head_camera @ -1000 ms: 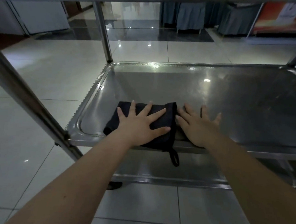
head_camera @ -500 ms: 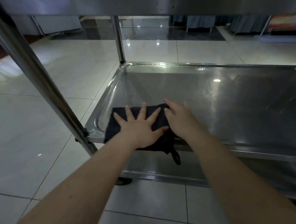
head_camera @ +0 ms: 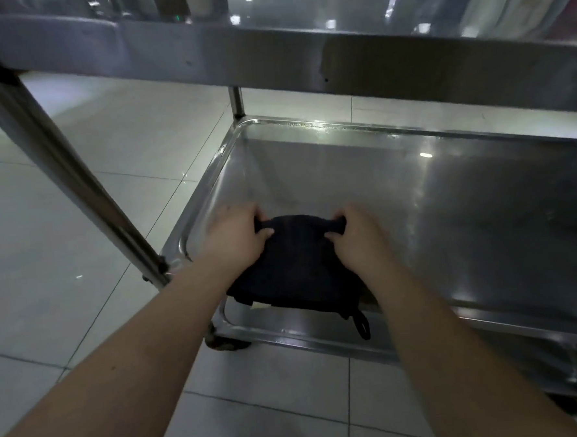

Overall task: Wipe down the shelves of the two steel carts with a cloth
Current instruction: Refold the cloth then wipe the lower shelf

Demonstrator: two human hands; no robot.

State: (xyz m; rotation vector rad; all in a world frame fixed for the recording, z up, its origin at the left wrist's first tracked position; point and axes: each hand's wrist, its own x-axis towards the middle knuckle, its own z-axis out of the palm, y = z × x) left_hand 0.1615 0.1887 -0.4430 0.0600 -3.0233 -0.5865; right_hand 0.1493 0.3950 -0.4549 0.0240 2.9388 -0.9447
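Seen from a head camera looking down, two bare forearms reach forward to a dark navy folded cloth on the middle shelf of a shiny steel cart. The cloth lies at the near left corner of that tray-like shelf, and its near edge droops over the shelf's front rim. A small fabric hanging loop dangles from the cloth's near right corner, in front of the lower steel shelf. The left hand grips the cloth's far left corner, its fingers curled around the bunched fabric and the thumb lying on top. The right hand grips the far right corner in the same way, fingers curled under and thumb on top. Between the hands the far edge of the cloth is pulled up into a low arch. The left hand is slightly blurred. The flat steel edge of the upper shelf crosses the top of the view, with a slanting steel post at left and a thinner rear post behind. A dark caster wheel sits under the cart's near left corner on the pale tiled floor. Shapes above the upper shelf are too blurred for any writing to be read.
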